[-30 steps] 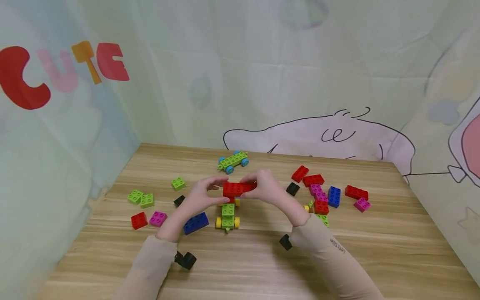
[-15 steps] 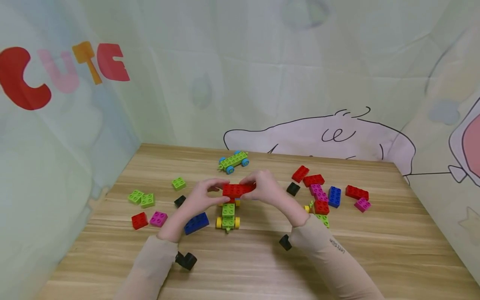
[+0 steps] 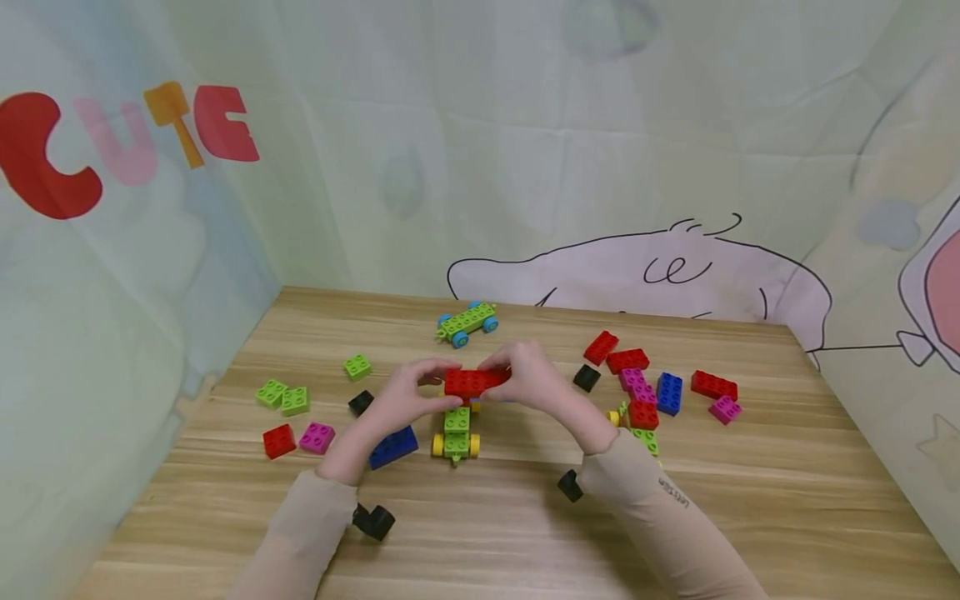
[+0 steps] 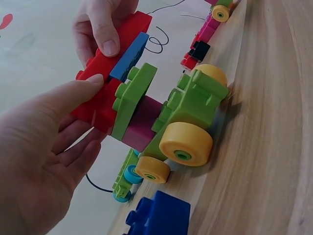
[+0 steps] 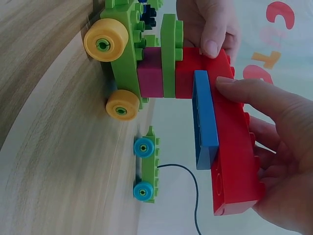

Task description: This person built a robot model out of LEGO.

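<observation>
A stack of toy building bricks stands on a green wheeled base (image 5: pixel 122 54) with yellow wheels. On the base are a magenta brick (image 5: pixel 149 73), a green brick (image 5: pixel 168 58) and a small red brick (image 5: pixel 188 83). A long red brick (image 5: pixel 232 142) lies across the top and overhangs to the right, with a thin blue brick (image 5: pixel 204 120) against its underside. My right hand (image 3: pixel 528 379) grips the long red brick between thumb and fingers. At the other end, my left hand (image 3: pixel 401 396) pinches the red bricks around their join, its thumb on the near side.
Behind the stack stands a green wheeled base (image 3: pixel 468 322) with blue wheels. Loose green bricks (image 3: pixel 295 401), a blue brick (image 3: pixel 393 447) and black pieces (image 3: pixel 375 522) lie left. More red (image 3: pixel 713 385), magenta and blue bricks lie right. A printed cloth (image 3: pixel 525 167) borders the table.
The long red brick and both hands have sunk very slightly toward the base. Both grips look the same, and the loose bricks have stayed in place.
</observation>
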The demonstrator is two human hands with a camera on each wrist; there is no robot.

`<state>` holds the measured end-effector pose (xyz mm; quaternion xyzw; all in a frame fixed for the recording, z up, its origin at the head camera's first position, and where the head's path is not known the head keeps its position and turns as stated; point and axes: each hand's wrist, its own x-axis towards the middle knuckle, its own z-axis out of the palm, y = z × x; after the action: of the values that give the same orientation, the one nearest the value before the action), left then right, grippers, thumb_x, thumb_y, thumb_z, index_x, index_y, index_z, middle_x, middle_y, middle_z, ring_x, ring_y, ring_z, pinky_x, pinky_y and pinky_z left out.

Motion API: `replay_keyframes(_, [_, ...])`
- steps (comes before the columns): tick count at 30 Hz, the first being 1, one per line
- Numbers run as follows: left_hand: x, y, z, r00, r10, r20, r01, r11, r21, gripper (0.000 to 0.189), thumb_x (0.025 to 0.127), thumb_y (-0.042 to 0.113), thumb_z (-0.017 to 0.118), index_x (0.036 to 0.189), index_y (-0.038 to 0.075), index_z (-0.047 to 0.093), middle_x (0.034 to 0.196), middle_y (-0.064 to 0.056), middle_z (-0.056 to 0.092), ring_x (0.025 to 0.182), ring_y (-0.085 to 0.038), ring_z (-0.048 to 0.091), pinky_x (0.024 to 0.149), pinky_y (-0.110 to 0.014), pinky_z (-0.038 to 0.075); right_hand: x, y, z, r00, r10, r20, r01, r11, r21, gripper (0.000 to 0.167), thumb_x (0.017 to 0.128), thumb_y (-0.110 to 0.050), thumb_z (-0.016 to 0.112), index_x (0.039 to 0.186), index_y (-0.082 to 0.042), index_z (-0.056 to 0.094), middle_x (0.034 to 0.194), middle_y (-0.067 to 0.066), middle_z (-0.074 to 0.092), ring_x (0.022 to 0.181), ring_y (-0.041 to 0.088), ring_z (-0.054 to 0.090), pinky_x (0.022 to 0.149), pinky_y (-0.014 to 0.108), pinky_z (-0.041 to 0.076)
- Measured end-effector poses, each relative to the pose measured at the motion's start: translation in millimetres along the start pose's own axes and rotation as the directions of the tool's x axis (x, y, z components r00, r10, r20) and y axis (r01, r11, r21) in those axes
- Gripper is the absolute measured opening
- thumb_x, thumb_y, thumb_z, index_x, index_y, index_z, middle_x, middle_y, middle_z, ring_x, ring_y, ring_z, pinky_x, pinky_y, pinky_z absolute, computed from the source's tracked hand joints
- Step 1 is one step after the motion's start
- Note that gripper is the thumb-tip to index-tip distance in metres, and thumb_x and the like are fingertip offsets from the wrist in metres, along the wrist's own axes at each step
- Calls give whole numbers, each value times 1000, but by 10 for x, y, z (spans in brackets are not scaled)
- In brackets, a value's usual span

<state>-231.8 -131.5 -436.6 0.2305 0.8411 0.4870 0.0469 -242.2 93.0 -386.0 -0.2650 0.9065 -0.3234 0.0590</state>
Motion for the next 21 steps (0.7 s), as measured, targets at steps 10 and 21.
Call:
replay_keyframes(10, [2,-13,-1,999,-45,0,45,999,-20,43,87,21,75,125,2,65,124,-15,67,116,-34,60,102,-51,47,3,-3,12,1000,-5,-13,5,1000,-19,30,75,-12,83,104,-5,76,98,7,75,84,13,65,72,22,55])
replay_keyframes(21, [11,-10,13,999,-37,-3,37,999,-15,42,87,20,75,123,0,65,122,-16,68,115,-34,62,101,-52,47,9,3,16,1000,12,3,-11,1000,-19,30,76,-13,83,104,-4,76,99,8,75,84,14,64,72,23,54])
